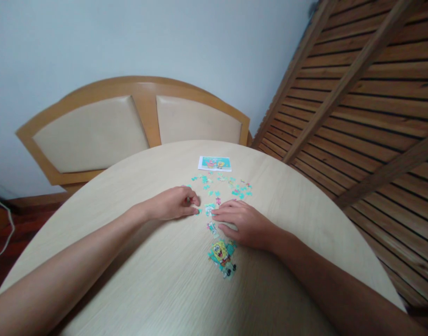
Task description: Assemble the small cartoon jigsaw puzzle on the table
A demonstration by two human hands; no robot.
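My left hand (174, 204) is curled over the table, its thumb and fingertips bent around a small green puzzle piece (199, 211). Just right of that piece lies a small joined puzzle section (209, 209) with a white and teal print. My right hand (247, 222) rests low, palm down, fingers stretched, with fingertips at the right edge of this section. Below it is another small section (212, 228), near the right thumb. Nearer to me lies a larger joined part (221, 255) showing a yellow square cartoon figure.
Several loose puzzle pieces (237, 190) are scattered beyond my hands. Behind them lies a picture card (216, 163) with cartoon figures. The round wooden table (158, 280) meets a cushioned wooden backrest (196, 116) at the far side. A slatted wooden panel (368, 98) stands right.
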